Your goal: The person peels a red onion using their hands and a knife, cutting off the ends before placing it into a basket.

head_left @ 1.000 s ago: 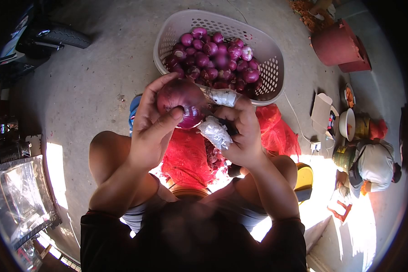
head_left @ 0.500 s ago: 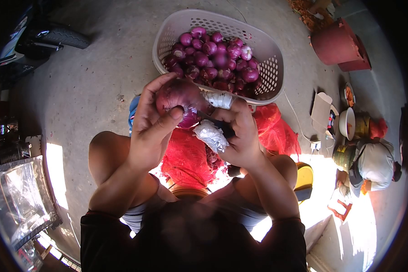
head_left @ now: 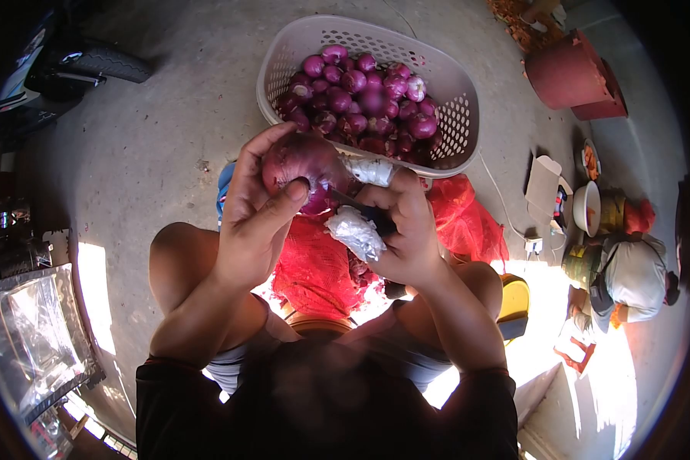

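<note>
A large red onion (head_left: 302, 165) is gripped by my left hand (head_left: 254, 207), its thumb pressed on the near side. My right hand (head_left: 406, 226) is closed round the dark handle of a small knife (head_left: 376, 217), whose blade meets the onion's lower right side. White wrapping covers the thumb (head_left: 355, 231) and the index finger (head_left: 371, 170) of my right hand. Below the hands, between the legs, lies a red mesh bag (head_left: 314, 268). Just beyond them stands a grey perforated basket (head_left: 452, 126) holding several peeled purple onions (head_left: 353, 82).
Another red mesh bag (head_left: 468, 222) lies to the right of my hands. Farther right are a cardboard box (head_left: 543, 184), a white bowl (head_left: 587, 208), a red container (head_left: 567, 73) and another person (head_left: 636, 276) bent forward. A wheel (head_left: 107, 63) is at upper left.
The knife and my right hand have shifted slightly against the onion, and more of the dark knife shows. The onion has turned slightly in my left hand.
</note>
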Demonstrator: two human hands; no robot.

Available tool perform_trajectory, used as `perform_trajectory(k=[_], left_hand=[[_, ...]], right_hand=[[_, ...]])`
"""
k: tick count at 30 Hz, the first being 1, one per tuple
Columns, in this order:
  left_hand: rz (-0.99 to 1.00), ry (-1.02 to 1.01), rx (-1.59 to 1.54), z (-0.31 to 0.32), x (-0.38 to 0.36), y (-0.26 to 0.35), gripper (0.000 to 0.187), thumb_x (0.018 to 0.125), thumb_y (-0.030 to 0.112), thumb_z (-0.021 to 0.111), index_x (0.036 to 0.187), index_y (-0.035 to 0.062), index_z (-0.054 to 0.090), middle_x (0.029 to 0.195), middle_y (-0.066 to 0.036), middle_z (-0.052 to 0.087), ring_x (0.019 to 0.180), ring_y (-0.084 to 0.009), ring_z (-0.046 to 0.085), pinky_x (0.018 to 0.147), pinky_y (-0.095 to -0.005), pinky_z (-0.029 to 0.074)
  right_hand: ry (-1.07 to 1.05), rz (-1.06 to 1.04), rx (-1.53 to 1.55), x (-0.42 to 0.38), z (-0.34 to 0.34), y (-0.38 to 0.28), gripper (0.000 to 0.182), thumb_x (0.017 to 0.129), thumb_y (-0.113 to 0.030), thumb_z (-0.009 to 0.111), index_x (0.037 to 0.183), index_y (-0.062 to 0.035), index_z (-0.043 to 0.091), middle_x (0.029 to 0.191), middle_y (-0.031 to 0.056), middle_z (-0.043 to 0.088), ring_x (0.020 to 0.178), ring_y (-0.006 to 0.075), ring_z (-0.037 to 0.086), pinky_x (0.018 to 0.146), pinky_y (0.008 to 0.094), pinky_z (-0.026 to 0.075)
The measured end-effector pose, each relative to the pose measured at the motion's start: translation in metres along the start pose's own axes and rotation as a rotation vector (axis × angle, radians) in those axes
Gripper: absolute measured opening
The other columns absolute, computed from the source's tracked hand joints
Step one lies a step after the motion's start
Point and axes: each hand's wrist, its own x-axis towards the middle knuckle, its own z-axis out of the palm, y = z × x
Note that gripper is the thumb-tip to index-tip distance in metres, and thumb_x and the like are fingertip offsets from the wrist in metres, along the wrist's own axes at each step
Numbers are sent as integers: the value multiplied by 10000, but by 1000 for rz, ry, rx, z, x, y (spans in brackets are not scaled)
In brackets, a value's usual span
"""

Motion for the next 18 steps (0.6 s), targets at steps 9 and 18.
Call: perform_trajectory(k=[9, 18], left_hand=[[7, -6, 48, 1, -1, -1, 547, 824, -26, 530, 1305, 16, 274, 1210, -118, 445, 1129, -188, 450, 980, -325, 341], [-33, -31, 20, -2, -1, -2, 575, 834, 117, 522, 1328, 26, 243, 1324, -186, 366, 1205, -265, 399, 1023, -417, 287]], right_hand=[[101, -44, 57, 1, 6, 11, 517, 752, -68, 659, 1164, -3, 355, 989, 176, 616, 899, 281, 635, 711, 317, 506], [130, -51, 352, 2, 11, 4, 395, 791, 39, 598, 1140, 27, 413, 1057, 113, 548, 929, 187, 582, 803, 297, 472]])
